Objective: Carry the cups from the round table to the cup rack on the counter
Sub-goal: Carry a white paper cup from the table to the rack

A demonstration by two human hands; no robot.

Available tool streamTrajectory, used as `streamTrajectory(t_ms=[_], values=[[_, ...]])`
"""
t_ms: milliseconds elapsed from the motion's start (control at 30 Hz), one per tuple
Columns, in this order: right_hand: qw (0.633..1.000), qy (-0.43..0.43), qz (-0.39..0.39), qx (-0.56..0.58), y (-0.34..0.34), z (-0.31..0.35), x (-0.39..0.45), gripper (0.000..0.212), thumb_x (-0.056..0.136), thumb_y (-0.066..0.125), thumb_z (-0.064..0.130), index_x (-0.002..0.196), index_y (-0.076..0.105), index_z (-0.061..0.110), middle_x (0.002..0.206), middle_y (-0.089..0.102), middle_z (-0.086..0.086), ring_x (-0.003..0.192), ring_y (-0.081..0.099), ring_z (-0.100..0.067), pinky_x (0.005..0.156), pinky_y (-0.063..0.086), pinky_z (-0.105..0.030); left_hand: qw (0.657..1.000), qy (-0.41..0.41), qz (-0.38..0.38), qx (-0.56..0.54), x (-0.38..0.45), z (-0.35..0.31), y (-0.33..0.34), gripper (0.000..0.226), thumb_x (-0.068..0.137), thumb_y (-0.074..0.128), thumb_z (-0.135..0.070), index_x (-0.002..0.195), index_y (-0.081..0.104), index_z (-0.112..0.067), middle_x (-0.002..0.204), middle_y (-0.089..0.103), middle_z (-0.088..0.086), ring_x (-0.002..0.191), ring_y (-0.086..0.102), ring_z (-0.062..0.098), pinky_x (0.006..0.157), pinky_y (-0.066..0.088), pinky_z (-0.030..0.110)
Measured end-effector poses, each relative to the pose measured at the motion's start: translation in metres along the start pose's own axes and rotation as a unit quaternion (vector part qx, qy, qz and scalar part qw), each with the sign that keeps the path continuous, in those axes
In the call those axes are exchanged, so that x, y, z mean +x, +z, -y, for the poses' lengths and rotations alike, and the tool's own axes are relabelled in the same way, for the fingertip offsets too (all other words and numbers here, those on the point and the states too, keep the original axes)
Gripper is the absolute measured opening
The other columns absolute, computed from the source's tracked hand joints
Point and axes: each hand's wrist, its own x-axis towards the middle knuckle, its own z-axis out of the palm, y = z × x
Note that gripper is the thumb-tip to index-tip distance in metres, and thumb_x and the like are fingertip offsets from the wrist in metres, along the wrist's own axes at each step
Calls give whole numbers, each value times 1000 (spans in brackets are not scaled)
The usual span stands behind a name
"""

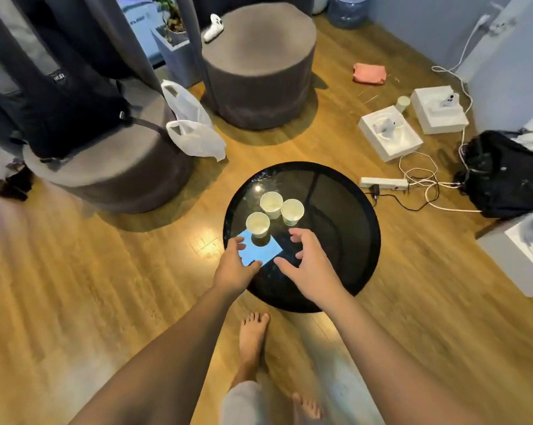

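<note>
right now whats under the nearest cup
A blue card lies on the round table, and the nearest cup seems to rest on its far corner. That corner is covered; the left hand hides its near edge.

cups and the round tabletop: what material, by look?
Cups: likely paper, matte off-white, thin rolled rims, one with a printed band. Round table: probably dark glass, glossy; it mirrors a light spot, and what may be its frame shows through.

Three white paper cups [271, 204] on a glossy black round table [345, 240], beside a light-blue card [263, 252]; honey-brown wood-grain floor [75, 286], grey-brown stools [259, 65], a salmon-pink cloth [369, 73], white boxes [389, 138].
</note>
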Motion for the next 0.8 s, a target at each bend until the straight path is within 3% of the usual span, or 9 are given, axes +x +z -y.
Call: streamTrajectory(t_ms=[67,300,400,500,633,800], values=[[1000,23,-4,16,25,-12,39,66,86,77,36,138,37,38,135,44,19,115,51,-6,77,42,-10,1000,-7,-2,16,42,15,7,77,86,84,-26,148,38,-26,147,51,-3,124,56,19,106,52,44],[998,62,-23,-11,96,-49,136,81,82,82,36,144,31,33,145,41,8,133,43,-15,101,44,-35,997,23,23,75,144,54,25,95,78,88,-34,154,30,-31,148,47,2,138,38,22,113,41,50],[997,66,-21,-26,112,-56,151,81,81,83,34,144,32,33,141,45,8,131,45,-17,100,44,-36,991,62,39,110,163,57,30,81,81,82,-31,149,38,-31,145,52,0,137,37,23,115,35,51],[996,72,-17,-40,119,-57,155,76,82,82,31,143,37,29,138,47,6,128,48,-18,100,49,-39,987,81,49,128,172,56,32,57,85,75,-29,136,50,-31,132,59,-2,132,41,21,112,33,44],[995,76,-16,-69,115,-42,152,77,85,79,30,147,34,29,142,44,5,129,47,-17,100,52,-42,987,99,60,113,166,42,18,53,82,76,-30,131,55,-31,124,64,-7,125,45,18,104,35,39],[994,62,-31,-80,90,-2,136,79,87,76,34,150,29,29,145,40,6,131,45,-16,98,52,-38,983,134,94,77,144,0,-22,65,73,74,-43,134,57,-28,127,65,-8,119,52,17,101,48,46]])
